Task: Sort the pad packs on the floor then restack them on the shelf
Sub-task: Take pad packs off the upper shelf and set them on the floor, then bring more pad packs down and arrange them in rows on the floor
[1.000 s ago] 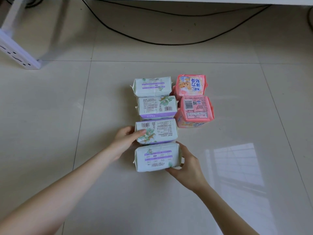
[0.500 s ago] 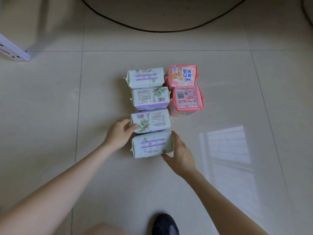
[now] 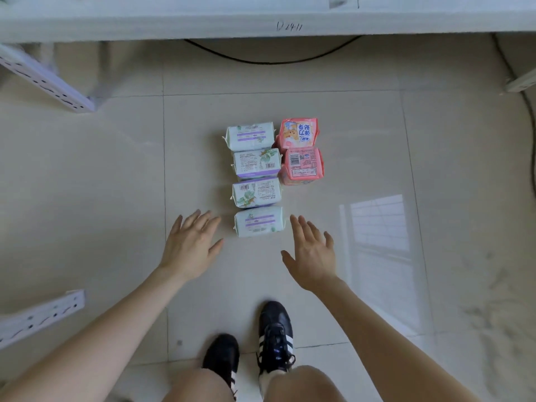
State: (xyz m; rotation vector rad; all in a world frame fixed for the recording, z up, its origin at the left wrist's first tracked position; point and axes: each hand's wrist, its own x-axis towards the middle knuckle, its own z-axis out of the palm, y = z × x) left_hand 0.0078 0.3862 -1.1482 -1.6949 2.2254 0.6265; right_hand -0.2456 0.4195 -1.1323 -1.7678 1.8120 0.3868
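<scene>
Several pale green pad packs with purple bands lie in a column on the floor tiles; the nearest green pack [image 3: 259, 221] is closest to me and the farthest green pack [image 3: 250, 135] ends the column. Two pink pad packs sit to their right, the far pink pack [image 3: 298, 132] and the near pink pack [image 3: 304, 165]. My left hand [image 3: 191, 242] hovers left of the nearest green pack, fingers spread and holding nothing. My right hand [image 3: 311, 252] hovers just right of it, also spread and holding nothing. The white shelf [image 3: 261, 21] runs along the top.
White perforated shelf uprights stand at the left [image 3: 43, 78] and lower left [image 3: 37, 316], another at the far right [image 3: 520, 82]. A black cable [image 3: 272, 60] curves on the floor under the shelf. My two black shoes [image 3: 274, 335] are below the hands.
Both hands let go of the two nearest green packs and drew back toward me, fingers spread. The view pulled back and up, so the shelf edge and my shoes came into sight.
</scene>
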